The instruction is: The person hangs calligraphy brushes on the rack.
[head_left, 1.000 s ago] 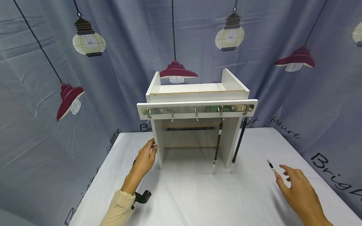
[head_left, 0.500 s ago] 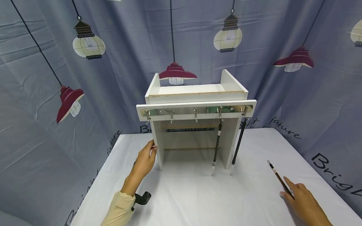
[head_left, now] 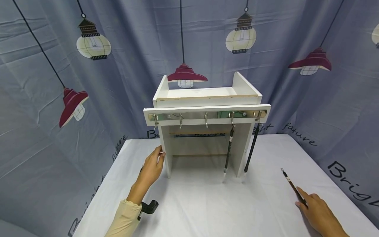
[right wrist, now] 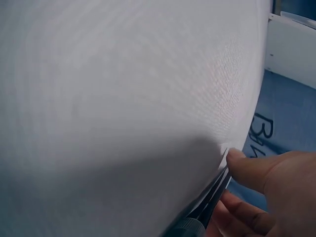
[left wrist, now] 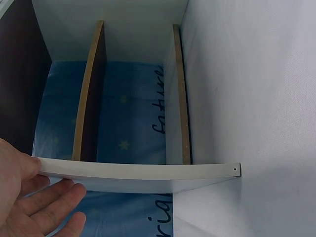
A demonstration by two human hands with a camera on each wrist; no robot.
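Observation:
A white wooden shelf (head_left: pixel 207 101) carries a hook rail (head_left: pixel 189 116) across its front. My left hand (head_left: pixel 151 166) holds the front edge of the shelf's left side panel (left wrist: pixel 148 171), thumb on one face and fingers by the other. To the right, my right hand (head_left: pixel 319 210) pinches a dark calligraphy brush (head_left: pixel 293 187) between thumb and fingers. A hanging loop tops the brush, which points up-left over the table; its lower end is hidden by the hand. In the right wrist view, the brush handle (right wrist: pixel 210 200) runs beneath the thumb (right wrist: pixel 247 170).
Two dark brushes with pale lower ends, one inner (head_left: pixel 228 148) and one outer (head_left: pixel 251 149), hang from the two rightmost hooks. A white cloth covers the table (head_left: pixel 201 210). Behind it hangs a blue-grey curtain (head_left: pixel 133 65) printed with lamps.
My right hand has shifted down along the brush, toward its lower end, so more of the handle shows. The left hand stays at the shelf panel, and the hanging brushes are unchanged.

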